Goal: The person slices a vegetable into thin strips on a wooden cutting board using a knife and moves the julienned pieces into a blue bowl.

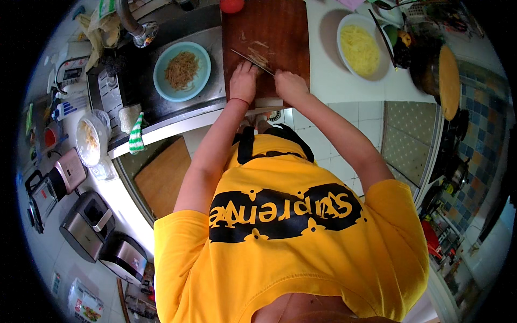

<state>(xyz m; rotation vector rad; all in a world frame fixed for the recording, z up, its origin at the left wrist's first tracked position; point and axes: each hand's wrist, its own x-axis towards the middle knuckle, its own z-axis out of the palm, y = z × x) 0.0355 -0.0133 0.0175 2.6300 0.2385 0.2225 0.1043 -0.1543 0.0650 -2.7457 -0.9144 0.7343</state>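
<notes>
Your right hand (291, 87) grips the knife (254, 63) | blade slants far-left, past your left hand (243, 82), grip unclear | shreds (260, 58) just beyond

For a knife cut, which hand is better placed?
Likely the right hand: it grips the knife at one end, whereas the left hand, over the cutting board, lies close beside it.

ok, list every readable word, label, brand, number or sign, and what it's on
Locations only, wording not copied:
Yellow shirt: large lettering on the black chest band, legible, upside down in view.
Clear package, lower left: print, too small to read.
Black-and-silver appliance: small mark, unreadable.
Knife, cutting board: none visible.
</notes>
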